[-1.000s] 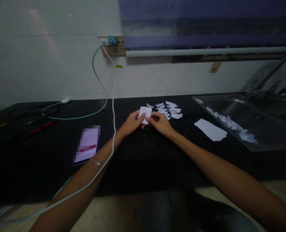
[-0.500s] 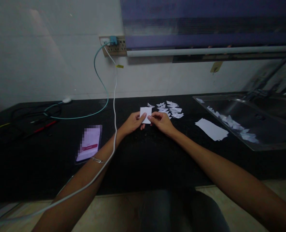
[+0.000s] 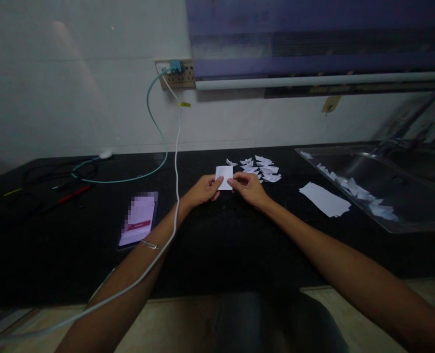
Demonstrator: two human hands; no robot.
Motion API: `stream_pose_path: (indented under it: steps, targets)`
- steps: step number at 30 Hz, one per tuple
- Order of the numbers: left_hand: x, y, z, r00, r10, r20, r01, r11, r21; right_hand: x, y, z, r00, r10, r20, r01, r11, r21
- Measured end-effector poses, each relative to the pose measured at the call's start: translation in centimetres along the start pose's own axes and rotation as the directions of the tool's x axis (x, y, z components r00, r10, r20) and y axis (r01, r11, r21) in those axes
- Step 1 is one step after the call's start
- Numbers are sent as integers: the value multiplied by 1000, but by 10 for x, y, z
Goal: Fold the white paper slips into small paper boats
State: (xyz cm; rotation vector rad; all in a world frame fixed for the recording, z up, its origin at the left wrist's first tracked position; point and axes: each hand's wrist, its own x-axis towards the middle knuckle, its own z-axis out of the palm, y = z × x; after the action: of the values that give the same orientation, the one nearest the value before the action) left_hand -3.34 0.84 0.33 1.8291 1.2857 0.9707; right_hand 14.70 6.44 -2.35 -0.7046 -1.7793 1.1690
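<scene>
A small folded white paper (image 3: 224, 176) is held upright above the dark counter, between both hands. My left hand (image 3: 206, 189) pinches its left side, thumb on the face turned toward me. On the opposite side my right hand (image 3: 250, 188) grips the lower right edge between thumb and fingers. The fingers behind the paper are mostly hidden. Just beyond my right hand lie several folded paper boats (image 3: 265, 169) on the counter.
A stack of white paper sheets (image 3: 325, 199) lies to the right, beside the steel sink (image 3: 416, 196), whose edge carries more folded papers (image 3: 360, 191). At left are a phone (image 3: 139, 220) and a red pen (image 3: 74, 193). A white cable (image 3: 176, 166) crosses above my left forearm.
The whole view has shifted slightly, with everything a little lower and to the right. Both hands keep their hold on the folded paper, with little other movement.
</scene>
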Motion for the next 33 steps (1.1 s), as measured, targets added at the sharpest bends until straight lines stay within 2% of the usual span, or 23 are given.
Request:
stream_pose_path:
  steps: [6, 12, 15, 21, 27, 33]
  targets:
    - [1, -9, 0, 1000, 13, -9, -12, 999, 53, -2, -6, 2, 999, 40, -14, -39, 998, 48]
    - [-1, -9, -1, 1000, 0, -23, 3, 994, 111, -2, -9, 0, 1000, 21, 2, -21, 998, 55]
    - [-1, -7, -1, 1000, -3, -12, 4, 999, 40, -2, -8, -2, 998, 20, 53, -23, 998, 51]
    - [2, -12, -1, 992, 18, -127, -19, 1000, -8, -3, -9, -5, 985, 73, 159, -75, 997, 11]
    - [4, -6, -3, 996, -10, -85, -17, 950, -312, -2, -7, -6, 991, 84, 108, -92, 993, 72]
    - [4, -5, -8, 990, -44, -135, -15, 913, -408, -1, -3, -8, 994, 112, 1, -110, 978, 179]
